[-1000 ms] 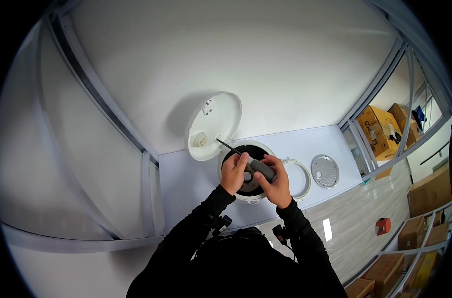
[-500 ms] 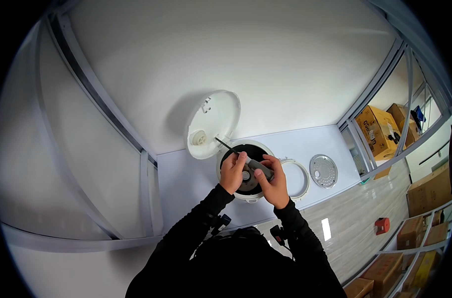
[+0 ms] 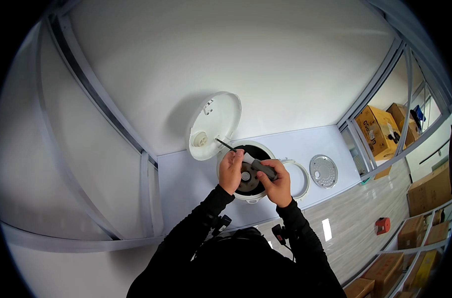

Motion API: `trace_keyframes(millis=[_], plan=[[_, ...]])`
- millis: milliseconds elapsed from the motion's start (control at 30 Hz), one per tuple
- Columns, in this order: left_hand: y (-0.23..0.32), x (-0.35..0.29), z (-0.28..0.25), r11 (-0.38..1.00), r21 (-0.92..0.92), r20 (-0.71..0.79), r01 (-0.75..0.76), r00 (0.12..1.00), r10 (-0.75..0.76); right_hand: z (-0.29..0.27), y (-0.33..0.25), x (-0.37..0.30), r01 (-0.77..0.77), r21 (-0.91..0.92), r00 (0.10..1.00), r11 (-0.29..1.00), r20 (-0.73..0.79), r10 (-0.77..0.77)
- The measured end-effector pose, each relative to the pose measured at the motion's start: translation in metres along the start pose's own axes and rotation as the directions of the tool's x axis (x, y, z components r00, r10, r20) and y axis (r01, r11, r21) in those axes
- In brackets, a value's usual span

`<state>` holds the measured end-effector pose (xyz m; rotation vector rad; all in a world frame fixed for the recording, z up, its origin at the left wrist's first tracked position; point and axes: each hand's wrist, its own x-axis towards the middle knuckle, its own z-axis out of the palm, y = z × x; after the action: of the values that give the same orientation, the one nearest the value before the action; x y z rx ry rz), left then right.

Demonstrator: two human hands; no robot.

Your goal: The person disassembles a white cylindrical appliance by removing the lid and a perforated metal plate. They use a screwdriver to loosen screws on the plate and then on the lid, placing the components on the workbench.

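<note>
A screwdriver (image 3: 264,170) with a grey handle and dark shaft slants up and left over an opened rice cooker (image 3: 268,149). My right hand (image 3: 279,186) is closed round its handle. My left hand (image 3: 230,174) steadies the front of the handle and the shaft with thumb and fingers. The shaft's tip reaches the hinge side of the raised white lid (image 3: 218,116); whether it sits in a screw is too small to tell. Below my hands, the cooker's dark interior shows a round metal heating plate (image 3: 248,185), partly covered by them.
On the white table (image 3: 186,184), a white ring (image 3: 305,185) lies right of the cooker, and a perforated metal disc (image 3: 324,172) farther right. A white wall (image 3: 265,74) rises behind. Cardboard boxes (image 3: 377,131) and a red object (image 3: 382,226) are off to the right.
My right hand and the screwdriver handle have shifted slightly right. My left thumb has moved a little on the tool. The lid has moved very slightly.
</note>
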<state>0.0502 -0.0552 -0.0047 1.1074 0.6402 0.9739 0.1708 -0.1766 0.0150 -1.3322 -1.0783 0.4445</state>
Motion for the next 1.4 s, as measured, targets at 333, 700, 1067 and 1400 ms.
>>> trace_keyframes(millis=[333, 700, 1067, 1400], plan=[[0.007, 0.009, -0.003, 0.89, -0.44, -0.158, 0.123, 0.964, -0.212, -0.009, -0.013, -0.003, 0.092, -0.085, 0.995, 0.992, -0.024, -0.094], [0.004, -0.003, -0.007, 0.957, -0.279, -0.022, 0.077, 0.996, -0.086, -0.055, -0.048, -0.04, 0.092, -0.113, 0.995, 0.989, -0.037, -0.097], [0.014, -0.019, 0.0, 0.955, -0.27, 0.025, 0.119, 0.993, -0.117, -0.081, -0.058, -0.055, 0.107, -0.091, 0.981, 0.99, -0.152, -0.12], [0.012, -0.043, 0.031, 0.891, -0.368, 0.011, 0.265, 0.96, -0.281, -0.118, -0.064, -0.039, 0.167, -0.08, 0.985, 0.983, -0.026, -0.17]])
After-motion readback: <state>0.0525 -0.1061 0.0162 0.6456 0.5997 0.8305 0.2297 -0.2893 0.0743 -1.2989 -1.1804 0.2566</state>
